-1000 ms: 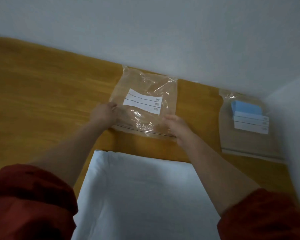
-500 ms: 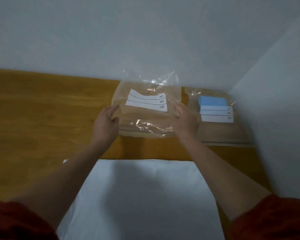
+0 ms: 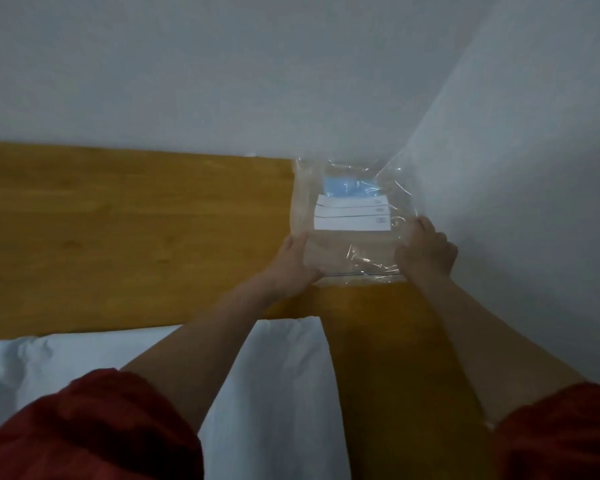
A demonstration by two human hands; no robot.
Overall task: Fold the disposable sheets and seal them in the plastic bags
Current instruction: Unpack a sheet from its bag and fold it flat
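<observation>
A clear plastic bag [image 3: 352,251] with a white label lies in the far right corner of the wooden surface [image 3: 136,237], on top of another bag whose blue label [image 3: 347,187] shows through. My left hand [image 3: 293,263] grips the bag's left edge. On its right edge my right hand [image 3: 425,249] holds the plastic, close to the side wall. A beige folded sheet fills the bag. A thin seal line runs along the bag's near edge.
A white pillow or sheet [image 3: 284,393] lies below the wooden surface, under my forearms. Grey walls meet in a corner right behind the bags. The wooden surface stretches away to the left.
Both hands have carried the bag to the right and set it over the blue-labelled bag in the corner. The view has swung right with them.
</observation>
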